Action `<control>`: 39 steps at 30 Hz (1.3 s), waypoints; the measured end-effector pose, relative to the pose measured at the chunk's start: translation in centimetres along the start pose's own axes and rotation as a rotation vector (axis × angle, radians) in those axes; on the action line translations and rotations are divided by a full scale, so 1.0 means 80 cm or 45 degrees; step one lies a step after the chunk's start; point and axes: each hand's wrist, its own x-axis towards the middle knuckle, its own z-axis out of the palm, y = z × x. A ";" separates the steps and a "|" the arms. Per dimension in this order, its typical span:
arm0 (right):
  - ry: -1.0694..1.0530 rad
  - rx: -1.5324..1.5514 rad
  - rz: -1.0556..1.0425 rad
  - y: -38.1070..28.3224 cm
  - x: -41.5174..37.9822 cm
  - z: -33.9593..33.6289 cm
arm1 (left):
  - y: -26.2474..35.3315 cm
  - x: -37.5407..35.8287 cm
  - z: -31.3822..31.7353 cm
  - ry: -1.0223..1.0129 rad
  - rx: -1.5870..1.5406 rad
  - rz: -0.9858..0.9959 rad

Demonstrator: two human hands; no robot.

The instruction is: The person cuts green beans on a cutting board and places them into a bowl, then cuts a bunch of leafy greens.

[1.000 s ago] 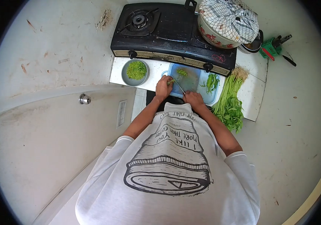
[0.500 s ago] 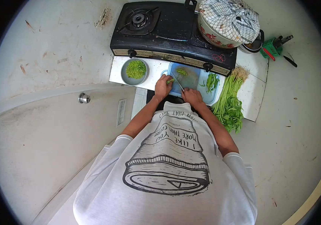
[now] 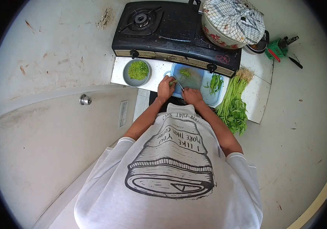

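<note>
On the blue cutting board [image 3: 196, 87], my right hand [image 3: 191, 96] grips a knife [image 3: 179, 84], its blade pointing up and left. My left hand [image 3: 166, 88] pinches green stems [image 3: 174, 81] at the board's left side, close to the blade. A small heap of chopped greens [image 3: 185, 72] lies just beyond both hands. Cut leaves [image 3: 214, 83] rest on the right part of the board. Left of the board stands a grey bowl [image 3: 126, 78] holding chopped greens [image 3: 138, 70].
A black gas stove [image 3: 176, 23] runs behind the board, carrying a large pot [image 3: 218, 36] wrapped in a checked cloth [image 3: 236, 17]. At right lies a bunch of leafy greens with roots [image 3: 234, 99]. Farther right are a green basket [image 3: 274, 47] with utensils and a black-handled knife [image 3: 296, 62].
My right hand has shifted slightly left with the knife, bringing the blade nearer my left hand. My left hand stays in nearly the same place.
</note>
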 end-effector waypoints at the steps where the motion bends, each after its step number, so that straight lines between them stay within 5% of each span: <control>1: -0.012 0.009 -0.001 -0.001 0.001 0.000 | -0.001 -0.001 0.000 -0.010 -0.006 -0.006; 39: -0.018 0.020 0.000 0.005 -0.027 -0.014 | 0.001 0.002 -0.006 -0.025 -0.065 -0.012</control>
